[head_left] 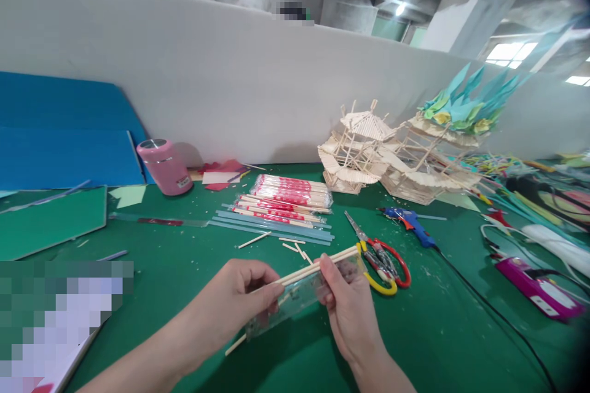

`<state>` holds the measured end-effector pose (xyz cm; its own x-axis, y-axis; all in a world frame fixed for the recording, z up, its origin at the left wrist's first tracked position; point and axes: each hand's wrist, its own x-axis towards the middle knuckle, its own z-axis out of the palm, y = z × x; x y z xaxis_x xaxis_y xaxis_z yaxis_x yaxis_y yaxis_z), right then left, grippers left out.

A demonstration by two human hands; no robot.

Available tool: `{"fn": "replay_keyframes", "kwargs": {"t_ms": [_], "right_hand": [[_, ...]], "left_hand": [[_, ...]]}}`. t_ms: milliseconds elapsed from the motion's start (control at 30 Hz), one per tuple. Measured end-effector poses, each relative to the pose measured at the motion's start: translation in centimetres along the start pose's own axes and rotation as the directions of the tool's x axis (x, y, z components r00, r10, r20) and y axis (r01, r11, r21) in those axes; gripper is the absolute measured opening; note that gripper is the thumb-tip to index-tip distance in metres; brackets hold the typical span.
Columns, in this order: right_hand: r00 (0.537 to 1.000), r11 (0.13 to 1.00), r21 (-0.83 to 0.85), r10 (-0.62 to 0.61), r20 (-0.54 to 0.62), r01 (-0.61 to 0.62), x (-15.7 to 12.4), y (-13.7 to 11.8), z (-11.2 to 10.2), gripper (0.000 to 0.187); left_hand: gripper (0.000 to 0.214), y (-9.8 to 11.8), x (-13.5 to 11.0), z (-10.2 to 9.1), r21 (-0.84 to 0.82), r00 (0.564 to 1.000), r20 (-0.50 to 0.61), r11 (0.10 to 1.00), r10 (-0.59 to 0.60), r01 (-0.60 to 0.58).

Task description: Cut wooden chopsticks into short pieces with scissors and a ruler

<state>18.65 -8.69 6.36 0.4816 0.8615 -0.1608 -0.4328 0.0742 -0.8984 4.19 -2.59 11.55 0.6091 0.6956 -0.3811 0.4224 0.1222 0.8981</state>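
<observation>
A pair of pale wooden chopsticks (pixel 299 272) lies slantwise across both my hands, with a clear plastic wrapper (pixel 297 304) just below it. My left hand (pixel 244 288) pinches the chopsticks' left end between thumb and fingers. Toward the other end, my right hand (pixel 343 295) grips the chopsticks and the wrapper, thumb on top. Another thin stick (pixel 236 344) pokes out below the wrapper; its other end is hidden. Scissors (pixel 380 261) with red and yellow handles rest just right of my right hand. Short cut stick pieces (pixel 299 250) are scattered beyond my hands.
Wrapped chopstick packs (pixel 290 193) and blue glue sticks (pixel 276 227) lie ahead. Stick-built pavilion models (pixel 354 153) stand behind at right. A blue glue gun (pixel 410 224) trails its cord on the green table (pixel 184 307). A pink cup (pixel 166 169) stands at left, a magenta device (pixel 537 288) at right.
</observation>
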Motion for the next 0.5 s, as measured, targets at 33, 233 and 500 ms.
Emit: {"fn": "replay_keyframes", "kwargs": {"t_ms": [33, 233, 500], "right_hand": [[1.0, 1.0, 0.003, -0.001, 0.002, 0.001, 0.02, 0.01, 0.0, 0.022], [1.0, 0.998, 0.056, 0.025, 0.003, -0.025, 0.01, -0.06, 0.04, 0.021], [0.993, 0.992, 0.125, 0.026, -0.113, -0.012, 0.02, -0.78, 0.22, 0.024]], "left_hand": [[0.029, 0.0, -0.04, 0.02, 0.004, 1.0, -0.002, 1.0, -0.005, 0.005], [0.028, 0.06, -0.3, -0.03, 0.019, 1.0, 0.011, 1.0, 0.009, -0.009], [0.019, 0.73, -0.37, -0.01, -0.147, 0.999, 0.045, 0.989, 0.005, 0.001]]}}
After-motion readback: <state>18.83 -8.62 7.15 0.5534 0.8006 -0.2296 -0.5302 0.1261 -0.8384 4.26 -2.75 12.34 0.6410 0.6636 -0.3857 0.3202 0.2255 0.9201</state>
